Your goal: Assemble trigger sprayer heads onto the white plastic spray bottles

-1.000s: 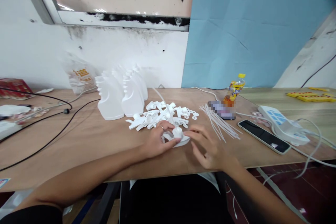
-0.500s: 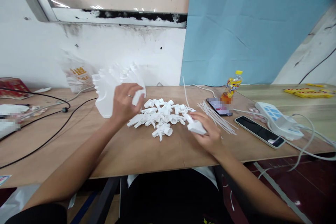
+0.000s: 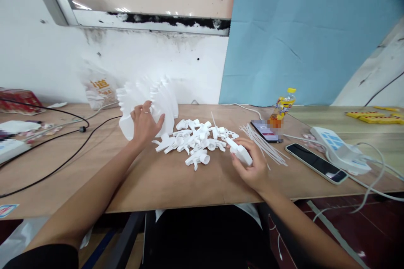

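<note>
My right hand (image 3: 255, 168) is closed round a white trigger spray head (image 3: 241, 153), whose thin white tube (image 3: 213, 119) points up and to the left. At the back left, my left hand (image 3: 145, 122) reaches to a cluster of white plastic bottles (image 3: 168, 101), standing close together with open necks. Its fingers are spread in front of the nearest bottles, the thumb held apart; whether they touch one I cannot tell. Between my hands lies a loose pile of white spray heads (image 3: 192, 136).
Several thin white tubes (image 3: 268, 147) lie right of my right hand. Beyond them are two phones, one the black-screened phone (image 3: 315, 163), a drink bottle (image 3: 284, 107) and a white power strip (image 3: 339, 151). Black cables (image 3: 63, 163) cross the left side, near a plastic bag (image 3: 99, 90).
My left hand has moved left to the bottles, and its fingers have spread. My right hand keeps the spray head, now tilted so that the tube leans further left. The view has shifted slightly.
</note>
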Demonstrator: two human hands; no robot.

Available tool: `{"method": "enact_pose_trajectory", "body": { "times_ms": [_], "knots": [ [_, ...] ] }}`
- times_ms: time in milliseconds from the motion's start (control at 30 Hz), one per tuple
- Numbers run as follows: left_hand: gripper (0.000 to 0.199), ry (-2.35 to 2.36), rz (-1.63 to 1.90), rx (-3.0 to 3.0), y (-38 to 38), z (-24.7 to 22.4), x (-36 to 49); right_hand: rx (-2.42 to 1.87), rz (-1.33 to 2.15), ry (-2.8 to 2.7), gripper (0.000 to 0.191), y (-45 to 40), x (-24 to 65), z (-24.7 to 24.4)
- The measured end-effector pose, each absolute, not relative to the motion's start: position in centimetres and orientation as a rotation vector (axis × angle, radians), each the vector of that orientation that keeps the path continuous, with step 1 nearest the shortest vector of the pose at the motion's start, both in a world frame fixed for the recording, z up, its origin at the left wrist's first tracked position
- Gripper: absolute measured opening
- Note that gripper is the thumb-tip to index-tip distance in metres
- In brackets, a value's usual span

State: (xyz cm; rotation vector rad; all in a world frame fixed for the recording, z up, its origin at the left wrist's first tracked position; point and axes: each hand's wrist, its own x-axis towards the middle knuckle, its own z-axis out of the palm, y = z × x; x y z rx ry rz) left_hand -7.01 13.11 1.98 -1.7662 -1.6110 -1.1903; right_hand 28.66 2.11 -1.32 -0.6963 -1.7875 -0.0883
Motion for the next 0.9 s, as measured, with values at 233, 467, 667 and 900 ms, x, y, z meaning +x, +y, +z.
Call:
{"method": "enact_pose_trajectory", "body": {
  "times_ms": [233,467,667,900],
  "knots": [
    [0.059,-1.314,-1.435,-1.866,12.6,2.2,-6.7,-0.737,0.138,-1.628,0.033,1.7,29.0,-1.6],
    [0.065,-0.769,-1.083,-2.09,9.9,3.3,-3.9,-0.488,0.447,-1.068,0.021,2.3,29.3,-0.5],
    [0.064,-0.744,-0.969,-2.16,9.6,3.2,-3.6,-0.374,0.676,-0.848,0.011,1.9,33.6,3.3],
    [0.065,-0.72,-0.933,-2.206,9.2,3.2,-3.7,-0.422,0.63,-0.891,0.014,2.0,36.2,3.7]
  ]
}}
